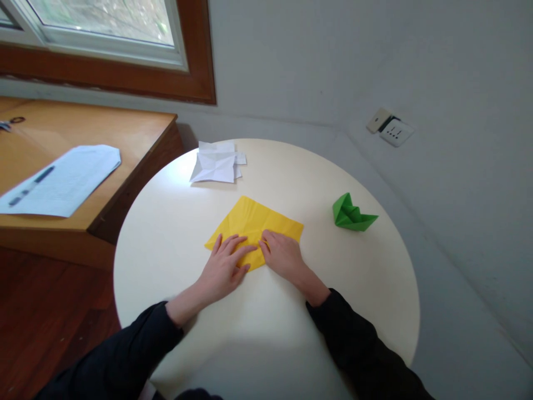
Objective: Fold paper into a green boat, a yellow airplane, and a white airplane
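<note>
A yellow sheet of paper (254, 212), marked with crease lines, lies turned like a diamond in the middle of the round table. My left hand (222, 266) rests on its lower left part with the fingers spread, the thumb near the lower edge. Over the lower right part, my right hand (284, 255) has its fingers curled, thumb and forefinger pinched together at a crease in the sheet. Their tips partly hide what they grip. To the right sits a green folded paper boat (353, 214), apart from both hands.
Creased white papers (215, 166) lie at the far left edge of the round white table (166, 222). On the wooden desk (137, 130) at left are printed sheets (79, 178), a pen (31, 186) and scissors (10, 123). A wall socket (396, 131) is beyond the table.
</note>
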Available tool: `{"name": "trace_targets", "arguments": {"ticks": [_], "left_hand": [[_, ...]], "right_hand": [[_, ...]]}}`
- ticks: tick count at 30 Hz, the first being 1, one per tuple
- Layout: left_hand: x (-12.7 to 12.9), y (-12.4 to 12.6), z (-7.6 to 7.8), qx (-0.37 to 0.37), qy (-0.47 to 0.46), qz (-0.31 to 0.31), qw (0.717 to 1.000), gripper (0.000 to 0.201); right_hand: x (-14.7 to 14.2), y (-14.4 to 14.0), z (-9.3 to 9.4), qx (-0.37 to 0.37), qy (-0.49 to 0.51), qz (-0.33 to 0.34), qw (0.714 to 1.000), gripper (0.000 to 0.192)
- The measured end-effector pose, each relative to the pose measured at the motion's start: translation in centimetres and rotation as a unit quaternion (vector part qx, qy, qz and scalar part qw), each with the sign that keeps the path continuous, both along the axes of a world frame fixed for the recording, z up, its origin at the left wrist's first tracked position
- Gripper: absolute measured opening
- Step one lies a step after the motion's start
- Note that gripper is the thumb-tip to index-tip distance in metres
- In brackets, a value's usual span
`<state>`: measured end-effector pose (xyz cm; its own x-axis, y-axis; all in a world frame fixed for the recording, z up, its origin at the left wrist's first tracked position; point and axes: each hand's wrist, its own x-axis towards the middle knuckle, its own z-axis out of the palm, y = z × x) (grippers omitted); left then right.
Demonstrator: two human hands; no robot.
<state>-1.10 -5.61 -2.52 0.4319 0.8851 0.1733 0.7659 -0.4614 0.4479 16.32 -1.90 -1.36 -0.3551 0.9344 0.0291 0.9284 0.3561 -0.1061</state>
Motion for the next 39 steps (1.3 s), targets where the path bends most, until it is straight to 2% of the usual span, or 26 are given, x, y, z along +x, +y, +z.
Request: {"name": "trace_targets", "arguments": {"ticks": [4,8,14,18,20,24,27,30,33,36,38,39], "left_hand": [[0.3,-0.6,-0.1,0.037,0.043,-0.051,0.997,0.038],[0.6,-1.3,-0.1,0.041,0.069,-0.098,0.992,0.042],[0.7,-1.4,0.0,0.052,0.069,-0.094,0.992,0.039],[0.8,-1.3,0.4,0.071,0.066,-0.092,0.991,0.034],[1.0,-1.2,0.6,0.082,0.076,-0.083,0.990,0.033],[1.4,-0.9,0.8,0.107,0.113,-0.056,0.986,0.033],[1.2,-0.9,0.3,0.113,0.129,-0.031,0.985,0.036],[0.8,-0.9,-0.4,0.102,0.124,-0.026,0.987,0.039],[0.4,-0.9,-0.8,0.090,0.130,-0.049,0.986,0.041],[0.1,-0.8,-0.8,0.073,0.134,-0.076,0.985,0.042],[0.0,-0.6,-0.6,0.062,0.132,-0.083,0.986,0.042],[-0.1,-0.6,-0.5,0.057,0.130,-0.082,0.986,0.043]], "right_hand": [[-0.1,-0.2,-0.2,0.021,-0.005,0.007,1.000,0.018],[0.1,-0.4,-0.6,0.054,0.023,0.013,0.998,0.017],[2.9,-0.8,-1.6,0.103,0.067,0.011,0.992,0.033],[5.6,-1.5,-2.3,0.120,0.099,0.016,0.988,0.031],[6.1,-2.6,-2.5,0.128,0.088,0.018,0.988,0.032],[4.2,-6.5,-1.8,0.139,0.051,-0.001,0.989,0.041],[1.7,-9.6,-0.5,0.108,0.063,0.076,0.989,0.046],[0.3,-10.5,1.8,0.049,0.081,0.161,0.982,0.039],[0.5,-7.7,4.4,-0.029,0.080,0.162,0.983,0.024],[1.4,-1.9,5.9,-0.032,0.075,0.093,0.992,0.020],[1.9,2.3,6.0,-0.025,0.074,0.085,0.993,0.026],[2.1,4.2,5.8,-0.030,0.066,0.088,0.993,0.038]]}}
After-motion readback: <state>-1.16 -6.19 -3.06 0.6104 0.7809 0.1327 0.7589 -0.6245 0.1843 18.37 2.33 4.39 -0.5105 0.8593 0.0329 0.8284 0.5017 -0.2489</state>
